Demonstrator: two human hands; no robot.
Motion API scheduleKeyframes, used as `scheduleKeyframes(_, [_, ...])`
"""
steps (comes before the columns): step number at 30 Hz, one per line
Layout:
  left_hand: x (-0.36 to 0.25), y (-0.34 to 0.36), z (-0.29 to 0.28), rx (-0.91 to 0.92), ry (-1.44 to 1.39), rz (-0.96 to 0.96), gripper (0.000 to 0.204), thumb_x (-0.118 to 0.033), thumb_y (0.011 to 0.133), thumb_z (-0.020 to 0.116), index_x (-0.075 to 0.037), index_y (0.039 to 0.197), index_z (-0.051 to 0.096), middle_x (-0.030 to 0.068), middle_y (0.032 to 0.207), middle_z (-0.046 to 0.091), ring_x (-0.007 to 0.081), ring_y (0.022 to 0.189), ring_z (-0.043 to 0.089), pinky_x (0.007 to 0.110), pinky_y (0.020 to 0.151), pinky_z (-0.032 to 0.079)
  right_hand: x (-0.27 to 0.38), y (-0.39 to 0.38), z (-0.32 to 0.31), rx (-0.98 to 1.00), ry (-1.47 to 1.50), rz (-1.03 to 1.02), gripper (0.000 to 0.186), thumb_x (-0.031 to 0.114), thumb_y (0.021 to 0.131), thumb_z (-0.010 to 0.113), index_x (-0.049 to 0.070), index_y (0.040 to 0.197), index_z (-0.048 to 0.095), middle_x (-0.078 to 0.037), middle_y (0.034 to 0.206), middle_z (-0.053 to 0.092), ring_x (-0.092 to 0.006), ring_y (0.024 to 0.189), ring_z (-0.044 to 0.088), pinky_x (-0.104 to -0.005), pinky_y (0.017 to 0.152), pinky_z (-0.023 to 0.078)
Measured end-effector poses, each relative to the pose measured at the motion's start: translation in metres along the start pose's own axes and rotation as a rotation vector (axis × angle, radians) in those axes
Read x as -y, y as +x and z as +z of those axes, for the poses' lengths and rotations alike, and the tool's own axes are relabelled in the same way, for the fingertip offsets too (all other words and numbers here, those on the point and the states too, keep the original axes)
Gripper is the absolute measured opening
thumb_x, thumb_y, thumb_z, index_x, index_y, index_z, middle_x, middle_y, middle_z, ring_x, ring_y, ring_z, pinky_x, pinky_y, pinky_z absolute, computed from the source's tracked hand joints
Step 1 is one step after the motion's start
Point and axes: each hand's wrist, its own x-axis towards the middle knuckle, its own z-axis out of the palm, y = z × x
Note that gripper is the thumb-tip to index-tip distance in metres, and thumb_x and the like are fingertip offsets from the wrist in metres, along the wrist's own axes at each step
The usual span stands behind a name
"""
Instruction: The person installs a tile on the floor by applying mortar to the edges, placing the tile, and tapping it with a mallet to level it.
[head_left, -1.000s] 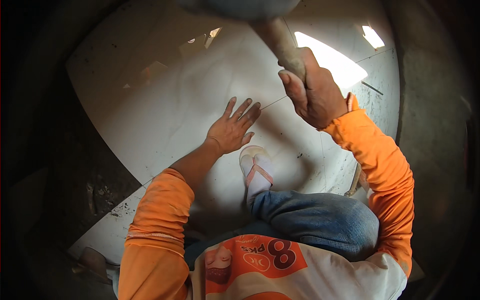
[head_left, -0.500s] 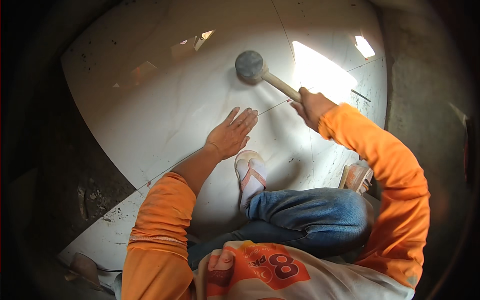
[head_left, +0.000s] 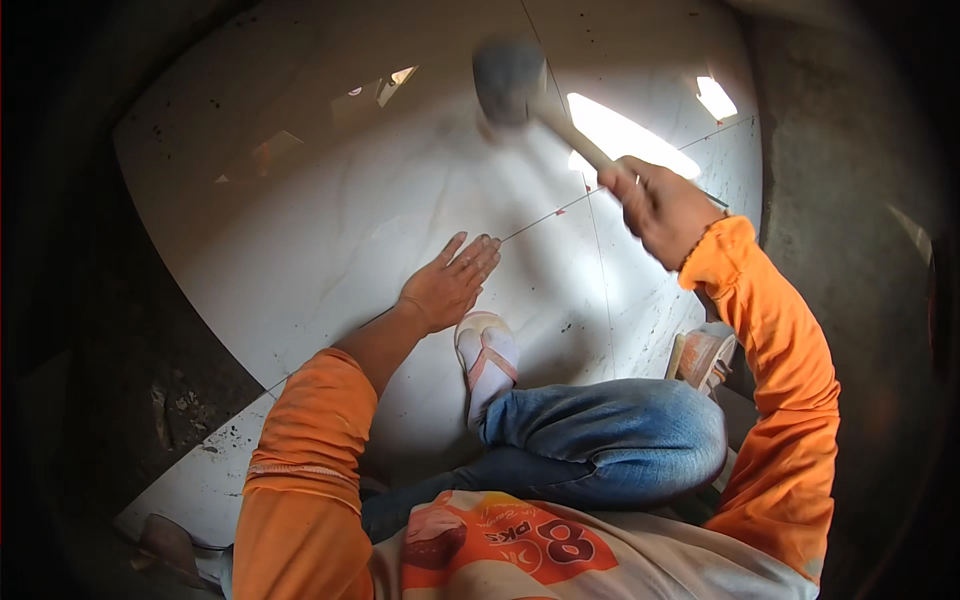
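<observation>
Overhead, right hand (head_left: pixel 665 205) grips mallet (head_left: pixel 508 78); left hand (head_left: pixel 447 285) flat beside tile joint (head_left: pixel 545 217).

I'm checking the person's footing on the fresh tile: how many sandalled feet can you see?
1 for certain: a white strapped sandal on the large white floor tile, beside the flat left hand. An orange-soled shape by the right knee may be the other.

Glossy white floor tiles (head_left: pixel 330 230) with bright window reflections (head_left: pixel 620 135), dark bare ground (head_left: pixel 120 400) alongside.
</observation>
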Motion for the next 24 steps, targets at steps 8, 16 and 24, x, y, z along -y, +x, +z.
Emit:
scheduleKeyframes(8, [0.015, 0.000, -0.005, -0.056, 0.032, 0.029, 0.054, -0.030, 0.099, 0.034, -0.005, 0.147, 0.031, 0.0089, 0.155, 0.027, 0.0219, 0.145, 0.021, 0.045, 0.119, 0.009, -0.071, -0.007, 0.052, 0.419, -0.203, -0.063, 0.050, 0.047, 0.100, 0.040, 0.001, 0.095, 0.059, -0.020, 0.062, 0.060, -0.0402, 0.059, 0.060, -0.0480, 0.060, 0.049])
scheduleKeyframes(16, [0.006, 0.008, -0.012, -0.024, -0.056, 0.062, 0.058, -0.032, 0.096, 0.040, -0.004, 0.147, 0.030, 0.0106, 0.154, 0.028, 0.0227, 0.144, 0.024, 0.045, 0.119, 0.011, -0.164, -0.107, 0.161, -0.006, 0.638, 0.293, 0.053, 0.052, 0.096, 0.050, 0.002, 0.080, 0.050, -0.011, 0.057, 0.047, -0.0187, 0.052, 0.046, -0.0343, 0.052, 0.041])
scheduleKeyframes(24, [0.023, 0.084, -0.021, -0.042, -0.072, -0.060, 0.067, -0.044, 0.096, 0.041, -0.011, 0.151, 0.022, 0.0054, 0.158, 0.020, 0.0241, 0.146, 0.017, 0.053, 0.118, 0.009, -0.183, -0.108, 0.359, -0.527, 0.713, 0.530, 0.046, 0.047, 0.093, 0.054, 0.002, 0.086, 0.057, -0.021, 0.066, 0.060, -0.0377, 0.063, 0.062, -0.0443, 0.059, 0.047])
